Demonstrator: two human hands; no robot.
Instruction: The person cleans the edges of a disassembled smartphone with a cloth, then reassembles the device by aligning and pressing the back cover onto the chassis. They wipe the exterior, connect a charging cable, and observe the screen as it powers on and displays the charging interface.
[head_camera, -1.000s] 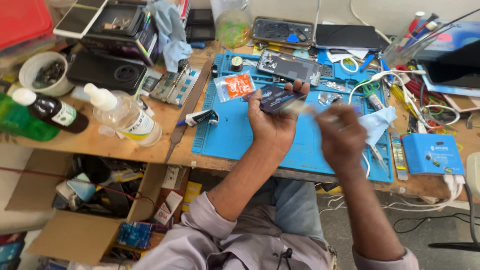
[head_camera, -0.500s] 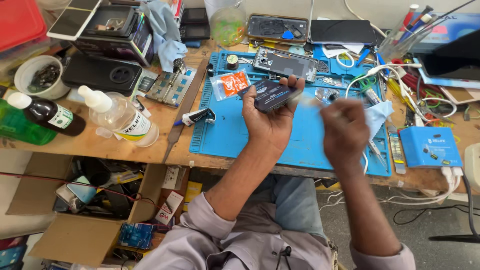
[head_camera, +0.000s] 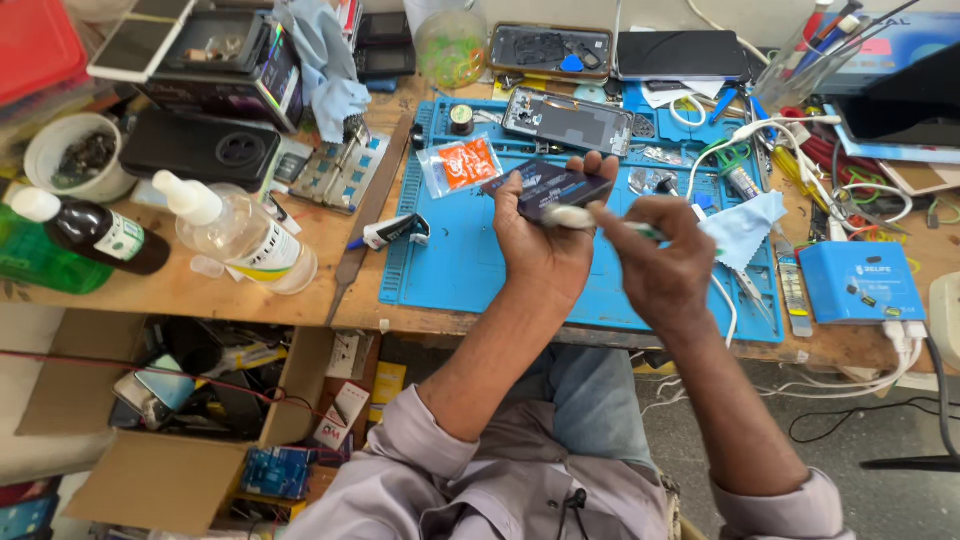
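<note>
Left hand (head_camera: 540, 245) in a closed grip raises a dark phone part (head_camera: 550, 187) above the blue mat (head_camera: 450, 265) on the table (head_camera: 200, 285), tilted toward the viewer, so the right hand (head_camera: 665, 270), pinching a white tool (head_camera: 590, 220), reaches its edge.

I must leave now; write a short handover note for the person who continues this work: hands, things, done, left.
Left hand: holds the dark flat phone part above the blue rubber work mat.
Right hand: holds a thin pale tool, its tip on the part.
Nearby: opened grey phone body at the mat's far edge, light blue cloth to the right.
Done: phone opened.
Left: work on the part; progress cannot be told.
</note>
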